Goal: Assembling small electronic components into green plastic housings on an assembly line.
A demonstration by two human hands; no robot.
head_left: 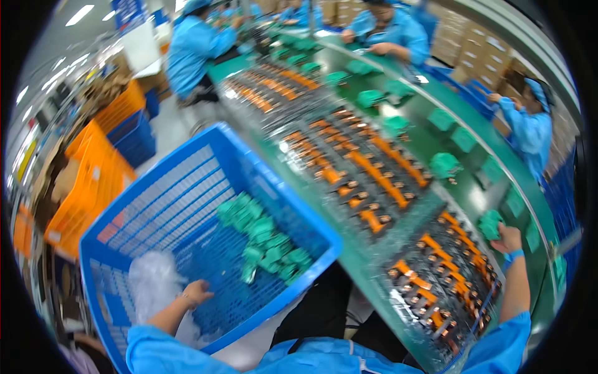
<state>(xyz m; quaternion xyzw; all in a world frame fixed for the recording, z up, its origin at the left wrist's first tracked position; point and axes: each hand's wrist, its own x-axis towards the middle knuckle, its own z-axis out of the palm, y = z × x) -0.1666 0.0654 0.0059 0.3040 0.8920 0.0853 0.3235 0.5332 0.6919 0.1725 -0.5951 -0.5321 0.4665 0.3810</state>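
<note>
At the right, my right hand (509,240), with a blue band at the wrist, is closed on a green plastic piece (490,224) over the green conveyor line. My left hand (197,293) reaches into a large blue basket (280,177). It seems to hold nothing, its fingers loosely apart, beside crumpled clear plastic bags (151,280). A heap of similar green pieces (265,240) lies across the basket from that hand. Nearest my right forearm is a tray of orange and black parts with copper-coloured ends (436,280).
Two more trays (355,162) of orange parts (268,87) line the bench. More green pieces (444,165) sit along the conveyor (423,146). Orange crates (87,181) and a blue crate (132,138) stand at left. Co-workers in blue (194,53) work around the line.
</note>
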